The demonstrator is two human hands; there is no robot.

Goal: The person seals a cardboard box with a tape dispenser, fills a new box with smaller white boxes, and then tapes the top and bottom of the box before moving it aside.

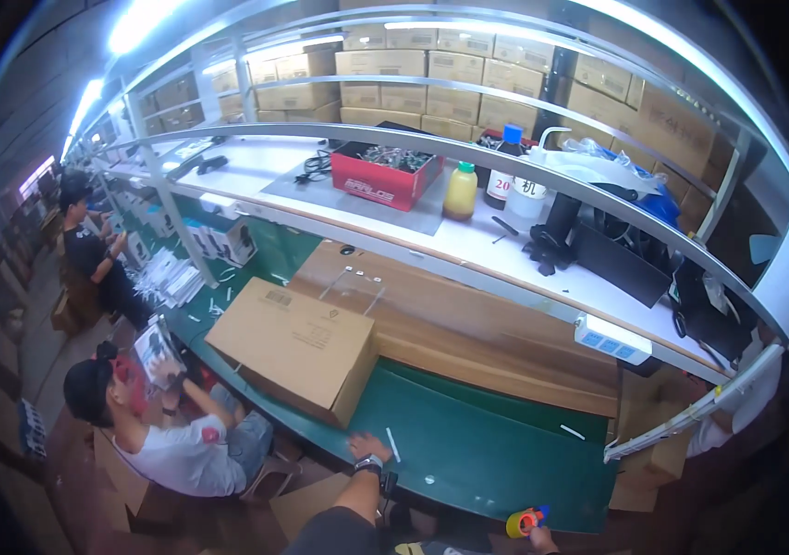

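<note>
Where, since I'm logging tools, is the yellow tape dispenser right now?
In the head view, the yellow tape dispenser is at the lower right, in the person's right hand, by the near edge of the green tabletop.

left hand [369, 446]: bare, fingers uncovered | left-wrist band [370, 462]: dark, with a paler grey patch — perhaps a watch, the blur leaves it unsure | black piece [389, 481]: small, just beside the band | left sleeve [334, 534]: plain black — ends well short of the wrist | right hand [542, 538]: bare
</note>
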